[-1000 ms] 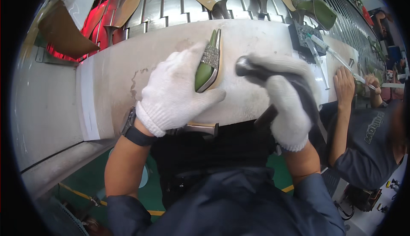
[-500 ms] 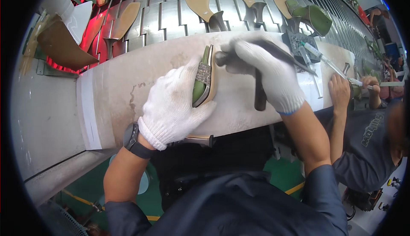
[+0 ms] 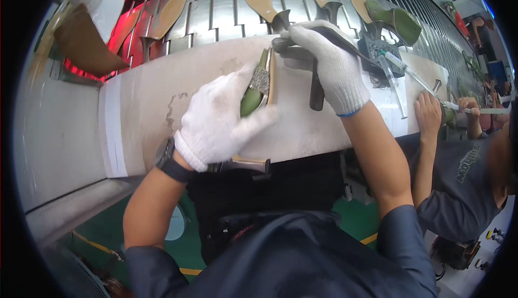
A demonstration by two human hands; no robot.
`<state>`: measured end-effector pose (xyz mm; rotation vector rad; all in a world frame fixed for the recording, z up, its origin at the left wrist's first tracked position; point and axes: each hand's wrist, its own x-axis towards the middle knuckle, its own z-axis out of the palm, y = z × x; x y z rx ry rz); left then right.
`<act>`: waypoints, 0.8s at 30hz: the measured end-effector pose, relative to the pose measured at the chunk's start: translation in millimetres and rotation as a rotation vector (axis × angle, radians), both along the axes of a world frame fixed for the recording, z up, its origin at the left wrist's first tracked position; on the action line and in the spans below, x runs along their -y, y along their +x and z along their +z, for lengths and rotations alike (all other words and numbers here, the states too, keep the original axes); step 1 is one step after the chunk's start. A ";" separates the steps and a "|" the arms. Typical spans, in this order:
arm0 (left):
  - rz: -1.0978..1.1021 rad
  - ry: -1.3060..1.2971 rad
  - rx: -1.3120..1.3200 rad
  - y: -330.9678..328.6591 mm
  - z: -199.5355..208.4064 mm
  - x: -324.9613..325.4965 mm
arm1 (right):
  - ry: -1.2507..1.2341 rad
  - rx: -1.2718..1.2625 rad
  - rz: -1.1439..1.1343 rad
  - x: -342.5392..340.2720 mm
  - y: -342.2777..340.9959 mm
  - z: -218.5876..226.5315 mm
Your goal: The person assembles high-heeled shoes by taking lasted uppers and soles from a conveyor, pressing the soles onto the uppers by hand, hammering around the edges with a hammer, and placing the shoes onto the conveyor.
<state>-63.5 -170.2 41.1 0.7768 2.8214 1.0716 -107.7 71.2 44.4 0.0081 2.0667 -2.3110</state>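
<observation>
My left hand [image 3: 218,106], in a white knit glove, is wrapped round a sandal [image 3: 260,82] with a glittering strap, a green last inside it and a tan sole edge. The sandal's narrow end points away from me over the pale bench. To its right my right hand [image 3: 342,71], gloved too, grips dark pincers [image 3: 317,90] with two long handles. Their rounded head lies close to the sandal's far end; I cannot tell whether they touch. Blur hides some of the fingers.
Beyond the bench [image 3: 162,98] runs a metal slatted conveyor [image 3: 216,15] carrying several tan soles with heels [image 3: 259,1]. A dark block [image 3: 383,55] and syringes [image 3: 396,90] sit at the right, near a co-worker's hand [image 3: 428,115]. Another heel piece [image 3: 251,166] lies at the near edge.
My right hand and the pincers have shifted slightly left, and the pincers are held at a slightly different angle. My left hand keeps the sandal, which has tilted a little.
</observation>
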 end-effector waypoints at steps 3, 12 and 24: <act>0.009 0.254 0.153 -1.2 -6.9 16.1 | 0.158 -0.095 -0.009 10.3 49.9 12.1; 0.007 0.310 0.114 0.3 -21.0 34.3 | 0.630 -0.800 0.121 58.5 130.5 -17.1; 0.053 0.239 -0.086 -0.8 -11.6 30.0 | 0.958 -0.877 0.088 76.8 123.1 21.4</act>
